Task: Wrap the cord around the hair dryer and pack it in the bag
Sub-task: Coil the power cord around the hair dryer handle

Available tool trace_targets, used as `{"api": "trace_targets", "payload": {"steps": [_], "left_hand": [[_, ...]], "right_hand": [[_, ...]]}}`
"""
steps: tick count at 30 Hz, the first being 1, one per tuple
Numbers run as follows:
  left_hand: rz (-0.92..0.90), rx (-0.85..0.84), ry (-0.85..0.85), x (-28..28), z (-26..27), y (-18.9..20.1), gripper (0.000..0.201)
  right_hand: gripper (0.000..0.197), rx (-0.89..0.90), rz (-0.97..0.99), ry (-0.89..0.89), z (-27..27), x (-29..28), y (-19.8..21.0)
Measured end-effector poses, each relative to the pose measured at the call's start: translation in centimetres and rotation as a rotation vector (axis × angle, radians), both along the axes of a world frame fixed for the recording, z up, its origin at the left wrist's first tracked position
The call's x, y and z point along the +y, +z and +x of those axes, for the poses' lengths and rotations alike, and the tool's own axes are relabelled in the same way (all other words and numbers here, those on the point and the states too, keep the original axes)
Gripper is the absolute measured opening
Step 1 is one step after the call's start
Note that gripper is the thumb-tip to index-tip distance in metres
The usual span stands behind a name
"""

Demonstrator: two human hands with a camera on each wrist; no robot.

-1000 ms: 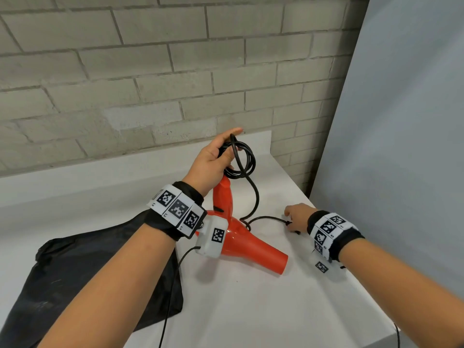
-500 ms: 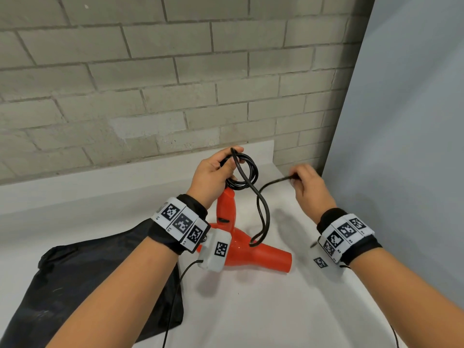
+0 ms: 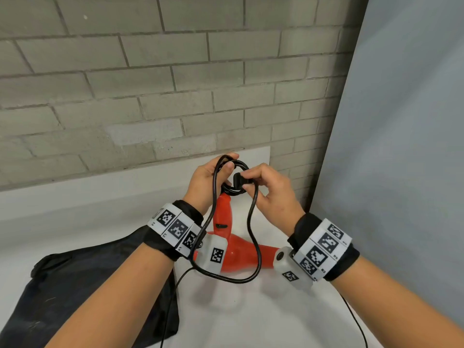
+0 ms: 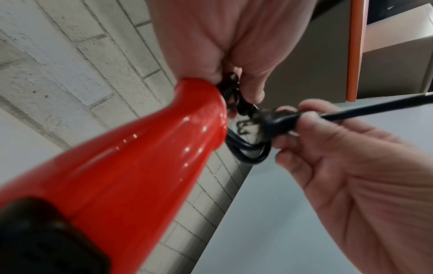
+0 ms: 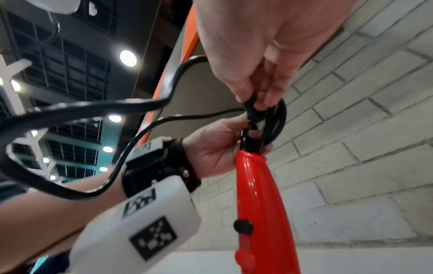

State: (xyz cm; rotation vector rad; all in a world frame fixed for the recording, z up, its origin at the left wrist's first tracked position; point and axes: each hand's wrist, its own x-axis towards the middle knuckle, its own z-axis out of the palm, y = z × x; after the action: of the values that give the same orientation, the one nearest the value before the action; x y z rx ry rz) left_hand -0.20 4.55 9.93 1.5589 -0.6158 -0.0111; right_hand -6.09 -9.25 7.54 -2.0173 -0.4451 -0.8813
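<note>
A red hair dryer (image 3: 241, 254) lies on the white table (image 3: 251, 317), its handle (image 3: 222, 214) pointing up. My left hand (image 3: 208, 182) grips the coiled black cord (image 3: 237, 192) at the handle's top end. My right hand (image 3: 266, 187) pinches the black plug (image 3: 239, 179) at the coil. A long slack loop of cord (image 3: 256, 247) hangs down over the dryer body. The left wrist view shows the plug (image 4: 274, 124) between my right fingers beside the red handle (image 4: 131, 166). In the right wrist view the coil (image 5: 274, 122) sits above the handle (image 5: 257, 194).
A black bag (image 3: 82, 287) lies flat on the table at the left, partly under my left forearm. A brick wall (image 3: 150, 84) stands behind the table and a grey panel (image 3: 401, 146) closes off the right side. A thin cable (image 3: 356, 320) trails from my right wrist.
My right hand rose from the table with the plug end and came left to the coil held by my left hand. The slack cord now hangs as one long loop.
</note>
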Motion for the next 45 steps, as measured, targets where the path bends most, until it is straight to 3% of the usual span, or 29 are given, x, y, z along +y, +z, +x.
{"api": "trace_targets", "payload": {"steps": [4,6,11,19,21,25,28,30,32,36,39,41,43,45], "left_hand": [[-0.017,0.051,-0.035,0.1,-0.2,0.2,0.021],[-0.014,0.061,-0.054,0.2,-0.3,0.2,0.022],[-0.018,0.038,-0.055,0.4,-0.7,0.1,0.024],[0.007,0.008,-0.045,0.4,-0.7,0.0,0.026],[0.018,-0.010,-0.025,0.4,-0.5,-0.1,0.024],[0.015,0.055,-0.005,0.3,-0.1,-0.2,0.023],[0.027,0.068,-0.020,0.3,-0.2,-0.2,0.025],[0.033,0.053,-0.026,0.4,-0.2,-0.2,0.024],[0.055,0.045,-0.032,0.5,-0.2,-0.2,0.026],[0.074,0.036,-0.042,0.4,-0.3,-0.1,0.030],[0.050,0.032,-0.052,0.3,-0.4,0.1,0.034],[0.051,0.027,-0.066,0.5,-0.3,0.2,0.034],[0.049,0.038,-0.083,0.6,-0.3,0.2,0.029],[0.011,0.070,-0.101,0.7,-0.2,0.1,0.026]], "right_hand": [[0.014,-0.133,-0.196,-0.209,1.4,0.6,-0.8],[0.015,-0.109,-0.151,-0.218,1.9,1.0,-0.6],[0.041,0.174,-0.046,0.058,2.5,1.1,1.0],[0.036,0.423,-0.307,0.095,1.9,-2.2,0.2],[0.024,0.500,-0.416,0.037,1.9,-4.0,-1.0],[0.019,0.882,-0.511,-0.156,2.1,-7.4,-3.8],[0.027,1.186,-0.744,-0.295,2.2,-8.2,-5.7],[0.032,1.267,-0.871,-0.309,2.2,-7.9,-6.3],[0.036,1.201,-0.777,-0.261,2.5,-7.2,-6.1],[0.051,0.824,-0.261,0.064,2.7,-4.1,-3.8],[0.034,0.622,-0.053,0.236,2.6,-1.5,-2.1],[0.014,0.602,-0.031,0.210,3.0,-0.8,-1.9],[0.022,0.673,0.035,0.114,3.7,-1.0,-2.6],[0.019,0.728,0.033,-0.022,4.3,-2.0,-3.6]]}}
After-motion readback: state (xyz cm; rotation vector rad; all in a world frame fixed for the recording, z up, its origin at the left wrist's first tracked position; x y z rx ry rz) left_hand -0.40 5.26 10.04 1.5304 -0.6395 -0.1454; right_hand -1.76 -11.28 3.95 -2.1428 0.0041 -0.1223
